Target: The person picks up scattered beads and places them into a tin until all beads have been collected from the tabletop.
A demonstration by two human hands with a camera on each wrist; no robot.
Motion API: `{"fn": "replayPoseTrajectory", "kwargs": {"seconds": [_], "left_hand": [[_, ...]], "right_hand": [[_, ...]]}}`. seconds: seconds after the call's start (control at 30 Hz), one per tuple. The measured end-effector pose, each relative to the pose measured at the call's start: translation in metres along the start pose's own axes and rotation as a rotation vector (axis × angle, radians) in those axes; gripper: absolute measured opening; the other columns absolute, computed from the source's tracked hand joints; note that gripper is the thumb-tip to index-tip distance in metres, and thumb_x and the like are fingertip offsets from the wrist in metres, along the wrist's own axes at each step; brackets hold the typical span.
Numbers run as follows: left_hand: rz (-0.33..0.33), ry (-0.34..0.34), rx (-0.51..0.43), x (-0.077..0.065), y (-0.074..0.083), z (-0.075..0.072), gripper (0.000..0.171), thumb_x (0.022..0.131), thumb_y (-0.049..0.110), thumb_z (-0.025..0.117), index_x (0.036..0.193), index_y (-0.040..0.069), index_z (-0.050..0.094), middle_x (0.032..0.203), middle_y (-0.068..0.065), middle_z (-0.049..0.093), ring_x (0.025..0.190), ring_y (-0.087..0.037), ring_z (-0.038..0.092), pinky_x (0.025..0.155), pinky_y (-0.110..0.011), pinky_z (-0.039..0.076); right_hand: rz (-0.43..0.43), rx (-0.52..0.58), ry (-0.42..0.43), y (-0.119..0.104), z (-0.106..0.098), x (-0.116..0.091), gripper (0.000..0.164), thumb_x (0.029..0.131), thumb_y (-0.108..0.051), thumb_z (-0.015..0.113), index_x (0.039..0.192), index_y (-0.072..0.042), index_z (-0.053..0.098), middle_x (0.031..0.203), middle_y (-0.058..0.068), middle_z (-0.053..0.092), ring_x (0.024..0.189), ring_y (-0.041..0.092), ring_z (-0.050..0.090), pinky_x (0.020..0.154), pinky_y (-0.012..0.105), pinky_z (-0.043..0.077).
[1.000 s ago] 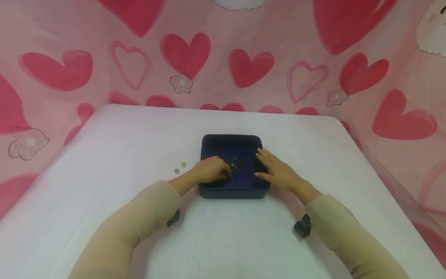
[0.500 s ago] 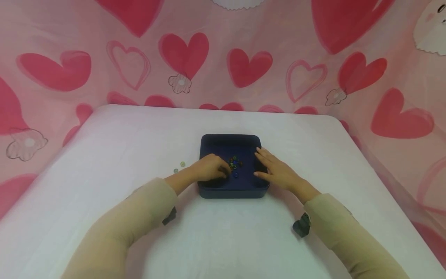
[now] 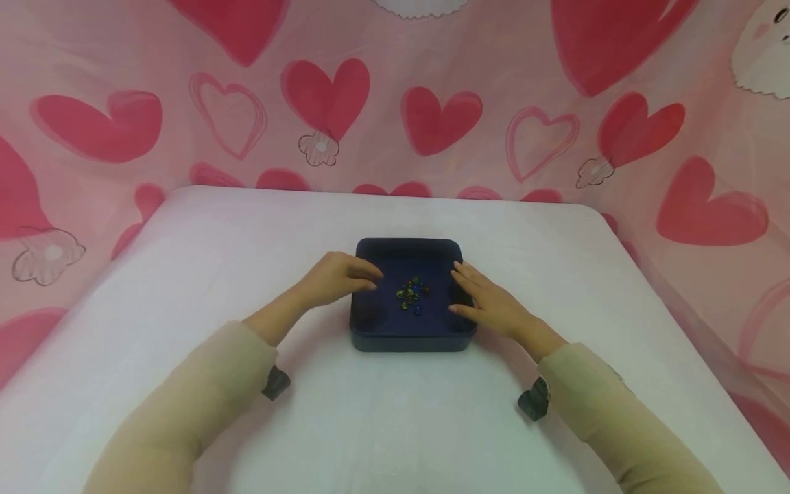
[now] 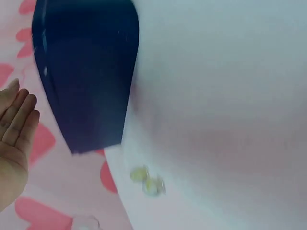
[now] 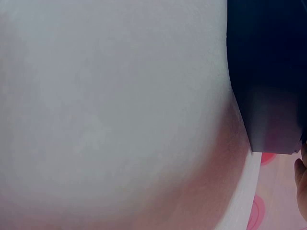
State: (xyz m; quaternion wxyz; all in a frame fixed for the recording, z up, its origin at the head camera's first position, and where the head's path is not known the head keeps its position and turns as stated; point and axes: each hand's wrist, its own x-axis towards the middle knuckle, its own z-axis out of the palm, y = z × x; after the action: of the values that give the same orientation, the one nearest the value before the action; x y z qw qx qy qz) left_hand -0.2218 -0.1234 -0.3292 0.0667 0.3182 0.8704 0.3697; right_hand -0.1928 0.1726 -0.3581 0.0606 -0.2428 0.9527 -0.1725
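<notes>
A dark blue rectangular box stands on the white table. On its floor lies a small cluster of coloured glass marbles, with a blue marble at the near side. Over the box's left rim hangs my left hand, fingers nearly straight. Its palm and fingers look bare in the left wrist view. My right hand lies at the right rim with its fingers spread and holds nothing. Two pale marbles, a yellowish marble and a clear marble, lie outside the box; the head view hides them.
The white-covered table extends all round the box. Behind it hangs a pink cloth printed with red hearts. A dark wrist camera sits under the right sleeve, and another wrist camera under the left.
My left hand has lifted from beside the marbles and moved left to the rim, its fingers straightening. More of the marble cluster shows. My right hand stays at the right rim.
</notes>
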Motion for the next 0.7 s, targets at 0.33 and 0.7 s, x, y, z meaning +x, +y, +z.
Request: {"fn": "replayPoseTrajectory", "kwargs": {"seconds": [0.33, 0.7], "left_hand": [[-0.191, 0.077, -0.033, -0.022, -0.011, -0.022, 0.027, 0.079, 0.018, 0.063, 0.104, 0.009, 0.064, 0.099, -0.007, 0.063, 0.091, -0.019, 0.058, 0.078, -0.034, 0.046], [-0.226, 0.056, -0.025, -0.036, -0.04, -0.028, 0.028, 0.08, 0.017, 0.061, 0.106, 0.007, 0.063, 0.103, -0.01, 0.061, 0.096, -0.023, 0.056, 0.081, -0.039, 0.044]], "right_hand": [[0.0, 0.004, 0.0, 0.001, 0.0, 0.0, 0.069, 0.085, -0.044, 0.047, 0.136, -0.004, 0.022, 0.144, 0.006, 0.01, 0.13, 0.022, 0.006, 0.101, 0.044, 0.013], [-0.008, 0.005, 0.007, 0.002, 0.001, 0.0, 0.069, 0.085, -0.044, 0.047, 0.136, -0.004, 0.023, 0.143, 0.006, 0.011, 0.13, 0.022, 0.006, 0.101, 0.044, 0.014]]}}
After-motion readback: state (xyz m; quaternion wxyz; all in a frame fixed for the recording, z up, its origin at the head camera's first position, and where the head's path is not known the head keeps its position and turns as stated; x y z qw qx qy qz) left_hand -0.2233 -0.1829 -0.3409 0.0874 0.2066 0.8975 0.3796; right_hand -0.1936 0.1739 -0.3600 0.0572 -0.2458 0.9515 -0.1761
